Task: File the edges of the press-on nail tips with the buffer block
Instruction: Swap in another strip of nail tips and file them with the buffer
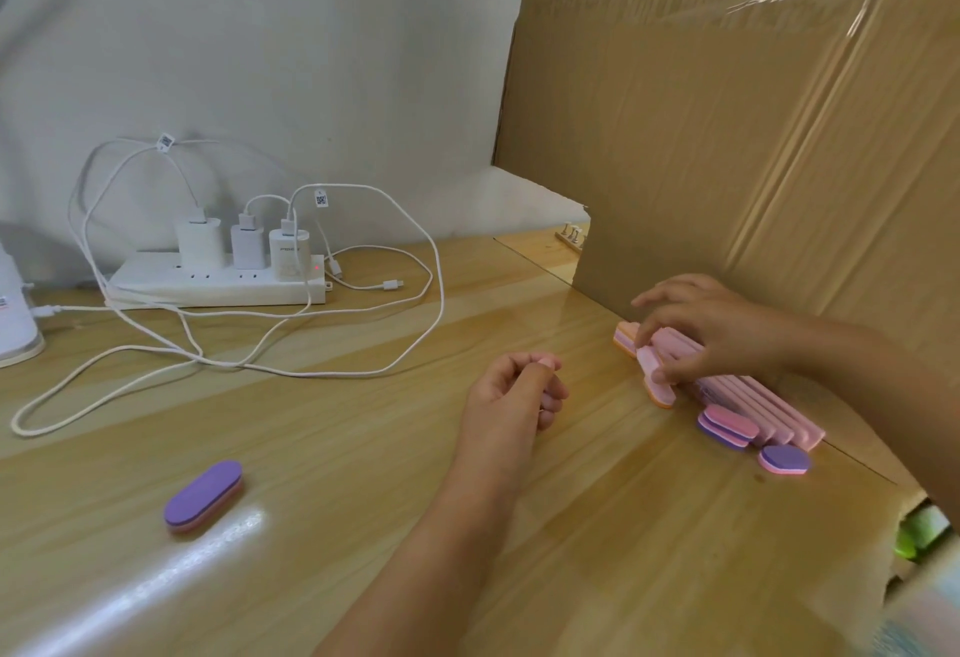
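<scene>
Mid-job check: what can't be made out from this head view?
All head view:
1. What the left hand pinches, if anything: curled fingers, pink bit too small.
2. Part of the row of buffer blocks: covered by the right hand, its grip pinching one buffer block.
3. The wooden rack: mostly behind the cardboard.
4. The green object: blurred, near the right edge.

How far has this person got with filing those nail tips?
Barely started, it seems. Done: nothing visibly filed. In hand: the right hand pinches a pink-and-orange buffer block from the row of pink blocks, while the left hand pinches a small pink piece, probably a nail tip. Left: bringing block to tip and filing its edges. A purple block lies apart, untouched.
</scene>
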`<state>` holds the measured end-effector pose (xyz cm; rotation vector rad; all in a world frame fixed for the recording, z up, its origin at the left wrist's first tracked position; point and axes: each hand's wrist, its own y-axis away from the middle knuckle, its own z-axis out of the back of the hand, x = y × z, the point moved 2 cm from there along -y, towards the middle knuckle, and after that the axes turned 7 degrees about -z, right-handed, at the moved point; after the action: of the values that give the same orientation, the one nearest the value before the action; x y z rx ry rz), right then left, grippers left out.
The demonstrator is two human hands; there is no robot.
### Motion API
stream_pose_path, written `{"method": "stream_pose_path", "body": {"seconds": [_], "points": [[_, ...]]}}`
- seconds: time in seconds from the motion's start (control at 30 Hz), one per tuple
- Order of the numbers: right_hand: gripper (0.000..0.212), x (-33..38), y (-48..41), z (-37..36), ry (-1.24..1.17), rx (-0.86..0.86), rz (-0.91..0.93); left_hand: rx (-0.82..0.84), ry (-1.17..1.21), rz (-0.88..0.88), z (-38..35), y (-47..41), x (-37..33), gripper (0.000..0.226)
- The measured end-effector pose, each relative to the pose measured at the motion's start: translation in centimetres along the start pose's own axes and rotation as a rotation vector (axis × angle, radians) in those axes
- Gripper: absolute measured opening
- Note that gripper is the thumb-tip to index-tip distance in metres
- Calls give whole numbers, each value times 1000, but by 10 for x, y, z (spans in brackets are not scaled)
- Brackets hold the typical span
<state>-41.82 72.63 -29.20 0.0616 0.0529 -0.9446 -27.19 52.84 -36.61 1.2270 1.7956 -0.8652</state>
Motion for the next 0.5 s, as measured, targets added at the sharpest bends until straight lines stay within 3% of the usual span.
{"method": "stream_pose_path", "body": {"seconds": [0.17,0.4,0.5], "points": [[29,-19,23,-3,91,65,-60,5,-1,0,0,0,0,10],[31,-22,35,-8,151,-17,-97,-4,6,13,0,2,0,12],[22,-17,40,-8,88,-102,-67,-4,5,16,0,1,0,12]]}}
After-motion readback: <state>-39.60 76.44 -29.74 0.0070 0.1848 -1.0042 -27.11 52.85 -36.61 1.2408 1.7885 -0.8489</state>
